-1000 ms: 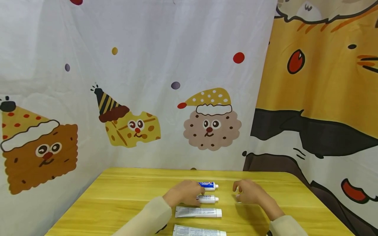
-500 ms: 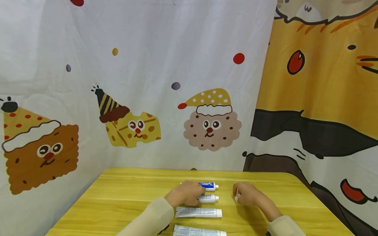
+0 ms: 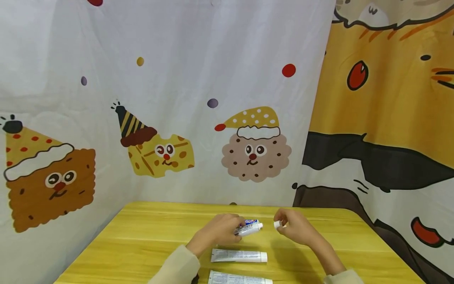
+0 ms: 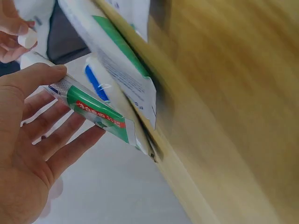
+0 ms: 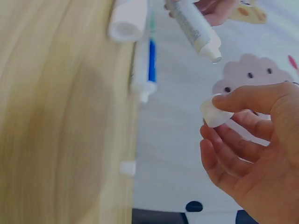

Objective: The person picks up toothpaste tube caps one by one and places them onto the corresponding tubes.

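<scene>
My left hand (image 3: 220, 229) holds a toothpaste tube (image 4: 96, 111) with a green and red label between thumb and fingers. It is raised off the table and tilted, its bare nozzle (image 5: 214, 55) pointing toward my right hand. Thumb and fingers of the right hand (image 3: 297, 228) pinch a small white cap (image 5: 216, 113), a short gap from that nozzle. Partly hidden behind the held tube, a blue and white toothpaste tube (image 3: 252, 221) lies on the table, its nozzle uncapped in the right wrist view.
Nearer me, two capped white toothpaste tubes (image 3: 238, 255) lie in a row on the wooden table (image 3: 142, 236); the closest is cut off by the frame. Another white cap (image 5: 128, 168) stands on the tabletop. A cartoon-printed curtain (image 3: 177, 79) hangs behind.
The left hand has lifted its toothpaste tube off the table and tilted it. The right hand has picked up the white cap, raised it and brought it left toward the nozzle.
</scene>
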Demonstrator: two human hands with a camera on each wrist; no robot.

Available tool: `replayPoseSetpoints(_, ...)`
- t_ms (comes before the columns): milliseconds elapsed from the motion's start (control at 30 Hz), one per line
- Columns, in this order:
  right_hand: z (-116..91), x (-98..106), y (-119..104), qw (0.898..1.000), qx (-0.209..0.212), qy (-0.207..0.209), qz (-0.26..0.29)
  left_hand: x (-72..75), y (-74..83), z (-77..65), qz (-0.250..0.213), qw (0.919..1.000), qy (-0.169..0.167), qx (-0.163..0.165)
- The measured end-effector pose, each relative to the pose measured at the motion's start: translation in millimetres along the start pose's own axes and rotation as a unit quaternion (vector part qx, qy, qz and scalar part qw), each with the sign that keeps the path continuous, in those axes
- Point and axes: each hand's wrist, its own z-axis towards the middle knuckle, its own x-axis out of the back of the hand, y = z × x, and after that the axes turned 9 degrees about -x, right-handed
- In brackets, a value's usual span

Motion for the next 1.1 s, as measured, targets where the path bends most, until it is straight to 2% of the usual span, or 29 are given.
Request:
replayPoseSetpoints(133,-2,2,-11,0.997,-0.016,0.000,0.077,4.9,0.7,-7.9,-0.027,0.9992,0.027,0.011)
replayPoseSetpoints(300,-3,3,-18,0.985,-0.005,-0.014,0.172,10.8,5.0,-15.9,-0.034,0.9978,0.055,0.011)
replayPoseSetpoints(433,-4,3,-19,0.972,0.014,-0.036,0.233,10.9,10.4,-19.4,-0.039,0.9972,0.063,0.004)
replayPoseSetpoints(567,-7,0,-18,0.954,0.015,-0.056,0.293,10.1,16.2,-22.0,-0.031,0.9970,0.071,-0.001)
replayPoseSetpoints(667,-10,0,-17,0.948,0.012,-0.052,0.315,11.3,19.7,-21.8,-0.018,0.9967,0.079,-0.011)
replayPoseSetpoints(833,-14,2,-16,0.948,-0.008,-0.046,0.314,15.5,24.4,-21.8,-0.007,0.9962,0.086,-0.017)
replayPoseSetpoints(933,-15,3,-17,0.944,-0.021,-0.051,0.325,17.8,27.7,-23.0,-0.006,0.9962,0.086,-0.012)
replayPoseSetpoints(1100,-13,2,-17,0.932,0.005,-0.075,0.354,19.4,32.4,-24.4,-0.010,0.9963,0.084,-0.009)
